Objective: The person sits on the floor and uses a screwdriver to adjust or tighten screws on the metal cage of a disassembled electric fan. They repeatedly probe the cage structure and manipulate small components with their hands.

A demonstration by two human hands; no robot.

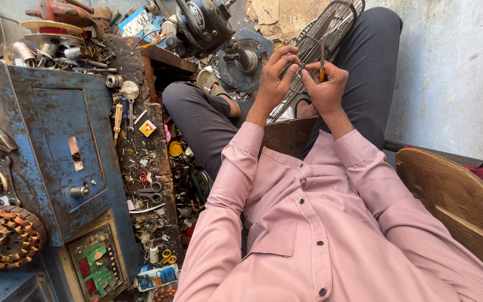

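Seated worker above the fan guard (pixel 331 25). The left hand (pixel 272 84) pinched a small metal part (pixel 300 67), fingers closed narrowly; the right hand (pixel 326 88) gripped an orange-handled screwdriver (pixel 322 66) upright beside it. Probable hazard: the tip slips off the tiny part, pricking a finger or dropping the part among the parts clutter (pixel 157 184) left of the guard.

I take the metal cabinet (pixel 62 151) as my mark. On its top lie spools and loose parts (pixel 57 39). Right of it runs a tray of small tools (pixel 146 184), with scissors (pixel 151 190) in it. Left of it sits a wound motor stator (pixel 12 237). Well right stands a wooden chair (pixel 454 196).
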